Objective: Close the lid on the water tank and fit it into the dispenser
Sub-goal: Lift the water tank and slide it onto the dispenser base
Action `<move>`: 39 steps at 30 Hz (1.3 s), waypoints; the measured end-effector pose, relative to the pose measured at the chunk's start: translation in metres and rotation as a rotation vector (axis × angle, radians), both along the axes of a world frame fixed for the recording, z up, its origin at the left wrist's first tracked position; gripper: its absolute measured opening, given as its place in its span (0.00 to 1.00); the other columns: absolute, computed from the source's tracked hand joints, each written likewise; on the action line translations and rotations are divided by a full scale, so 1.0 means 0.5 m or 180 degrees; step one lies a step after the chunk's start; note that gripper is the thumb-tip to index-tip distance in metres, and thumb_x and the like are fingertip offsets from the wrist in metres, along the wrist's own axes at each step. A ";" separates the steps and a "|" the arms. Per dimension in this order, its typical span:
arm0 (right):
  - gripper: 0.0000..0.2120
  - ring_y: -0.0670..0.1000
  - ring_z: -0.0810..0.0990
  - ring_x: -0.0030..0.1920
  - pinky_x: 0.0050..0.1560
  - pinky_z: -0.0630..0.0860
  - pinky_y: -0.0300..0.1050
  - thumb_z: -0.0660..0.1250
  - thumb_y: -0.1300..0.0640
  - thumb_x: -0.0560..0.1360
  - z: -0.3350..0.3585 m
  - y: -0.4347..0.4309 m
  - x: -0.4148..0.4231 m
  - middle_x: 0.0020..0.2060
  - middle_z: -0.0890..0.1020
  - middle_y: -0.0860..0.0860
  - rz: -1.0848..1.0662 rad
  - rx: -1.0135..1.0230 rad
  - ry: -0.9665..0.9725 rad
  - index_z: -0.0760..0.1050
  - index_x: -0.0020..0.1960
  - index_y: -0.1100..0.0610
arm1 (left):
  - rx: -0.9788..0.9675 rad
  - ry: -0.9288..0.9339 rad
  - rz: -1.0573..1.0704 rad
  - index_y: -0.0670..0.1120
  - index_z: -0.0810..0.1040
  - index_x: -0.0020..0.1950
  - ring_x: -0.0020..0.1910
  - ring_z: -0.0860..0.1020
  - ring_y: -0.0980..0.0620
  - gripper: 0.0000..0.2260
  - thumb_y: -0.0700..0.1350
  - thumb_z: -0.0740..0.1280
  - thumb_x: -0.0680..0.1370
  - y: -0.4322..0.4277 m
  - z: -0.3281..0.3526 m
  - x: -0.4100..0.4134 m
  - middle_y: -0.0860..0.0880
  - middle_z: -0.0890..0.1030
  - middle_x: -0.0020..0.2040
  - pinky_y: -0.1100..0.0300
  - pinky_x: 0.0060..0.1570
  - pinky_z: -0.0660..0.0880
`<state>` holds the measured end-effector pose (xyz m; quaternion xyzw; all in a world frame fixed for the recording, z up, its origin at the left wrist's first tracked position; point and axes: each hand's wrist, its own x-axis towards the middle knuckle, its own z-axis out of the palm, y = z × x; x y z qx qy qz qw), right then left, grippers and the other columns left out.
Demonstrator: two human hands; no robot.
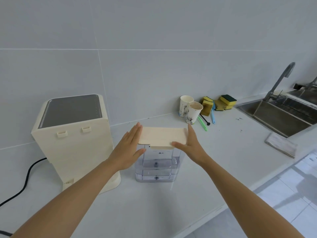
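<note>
A clear plastic water tank [157,166] stands upright on the white counter, partly filled with water. A cream lid [162,137] lies flat on top of it. My left hand [129,148] is flat against the tank's left side and the lid's left edge, fingers straight. On the opposite side, my right hand [191,145] presses the lid's right edge, thumb along its front. The cream dispenser [73,140] with a grey top panel stands to the left of the tank, its back towards me.
A black power cord [25,181] runs left from the dispenser. Two paper cups [189,109], sponges [217,103] and small brushes [203,123] sit behind the tank. A steel sink [281,115] with a tap is at the right, a folded cloth [281,145] before it.
</note>
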<state>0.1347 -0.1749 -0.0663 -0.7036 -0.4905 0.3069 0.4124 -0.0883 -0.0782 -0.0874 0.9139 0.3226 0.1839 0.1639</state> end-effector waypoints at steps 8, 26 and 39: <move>0.53 0.49 0.59 0.72 0.70 0.60 0.43 0.76 0.65 0.63 -0.044 -0.010 0.020 0.72 0.60 0.51 0.0398 -0.0207 0.0643 0.42 0.72 0.51 | -0.1523 -0.0855 0.0559 0.49 0.30 0.71 0.75 0.50 0.51 0.55 0.46 0.75 0.67 0.014 -0.012 0.022 0.49 0.46 0.77 0.57 0.71 0.52; 0.38 0.49 0.68 0.66 0.63 0.64 0.41 0.78 0.61 0.60 -0.061 0.016 0.024 0.62 0.73 0.46 0.0409 -0.0343 0.0320 0.65 0.66 0.52 | -0.2159 -0.1025 0.0821 0.47 0.60 0.69 0.57 0.69 0.53 0.40 0.41 0.77 0.63 -0.006 -0.030 0.004 0.51 0.72 0.59 0.61 0.56 0.65; 0.34 0.43 0.69 0.62 0.60 0.66 0.38 0.79 0.58 0.58 0.058 0.070 -0.077 0.56 0.75 0.36 0.1165 -0.0152 0.0184 0.68 0.58 0.40 | -0.1872 -0.1368 0.1393 0.49 0.61 0.68 0.57 0.68 0.55 0.38 0.41 0.77 0.64 -0.049 0.073 -0.134 0.56 0.72 0.54 0.62 0.55 0.65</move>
